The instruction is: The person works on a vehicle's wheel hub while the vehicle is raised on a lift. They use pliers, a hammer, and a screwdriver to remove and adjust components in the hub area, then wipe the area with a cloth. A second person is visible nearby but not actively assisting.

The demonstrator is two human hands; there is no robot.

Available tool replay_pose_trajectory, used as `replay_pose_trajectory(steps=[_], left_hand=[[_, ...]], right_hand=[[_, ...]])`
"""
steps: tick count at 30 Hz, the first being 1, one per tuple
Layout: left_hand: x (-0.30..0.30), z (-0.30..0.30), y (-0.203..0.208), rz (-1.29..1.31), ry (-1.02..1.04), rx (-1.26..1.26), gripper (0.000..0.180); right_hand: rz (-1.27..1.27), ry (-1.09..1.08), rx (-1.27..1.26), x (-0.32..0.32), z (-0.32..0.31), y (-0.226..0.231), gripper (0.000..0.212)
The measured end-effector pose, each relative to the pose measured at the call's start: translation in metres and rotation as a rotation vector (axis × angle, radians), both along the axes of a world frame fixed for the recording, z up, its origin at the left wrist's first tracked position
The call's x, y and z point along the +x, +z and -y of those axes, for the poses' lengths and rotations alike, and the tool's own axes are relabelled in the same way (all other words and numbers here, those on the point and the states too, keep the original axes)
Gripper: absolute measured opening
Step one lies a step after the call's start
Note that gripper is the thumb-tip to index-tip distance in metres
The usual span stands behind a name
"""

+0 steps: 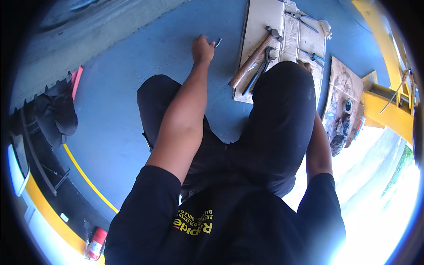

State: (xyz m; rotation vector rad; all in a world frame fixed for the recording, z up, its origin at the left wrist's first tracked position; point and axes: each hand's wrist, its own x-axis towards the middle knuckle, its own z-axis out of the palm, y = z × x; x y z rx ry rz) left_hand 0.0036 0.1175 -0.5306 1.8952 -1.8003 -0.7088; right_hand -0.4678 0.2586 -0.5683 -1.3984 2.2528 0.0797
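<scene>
Over the blue floor, my left hand (203,49) is closed around a small metal tool (218,43); only its curved, shiny end shows past my fingers. My right hand (304,66) rests at the cardboard's right side, mostly hidden behind my raised knee, so its fingers are unclear. Close by it lie pliers with light-blue handles (314,56). On the cardboard sheet (265,13) are a hammer (256,57) with a wooden handle and, beside it, adjustable pliers (260,71) with dark-blue handles. Another pair of pliers (304,21) lies at the far end.
To the right, a stained cardboard piece (342,81) bears a small can (348,106) and dirty rags (339,132), beside a yellow metal frame (384,108). A grey ribbed edge (106,42) runs along the upper left. A red fire extinguisher (97,243) stands lower left.
</scene>
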Motion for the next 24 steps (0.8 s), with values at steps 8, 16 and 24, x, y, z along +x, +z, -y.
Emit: replay_pose_trajectory(steps=[8, 16, 24], left_hand=[[-0.029, 0.003, -0.035, 0.170, -0.337, -0.075, 0.012], [0.001, -0.038, -0.014, 0.525, -0.467, 0.070, 0.032], [-0.010, -0.086, 0.001, 0.010, -0.046, 0.594, 0.037]], right_hand=[[0.205, -0.186, -0.133, 0.156, 0.048, 0.010, 0.048], [0.628, -0.478, -0.411, 0.183, 0.022, 0.117, 0.053], [0.497, -0.453, -0.460, 0.132, -0.162, 0.238, 0.072]])
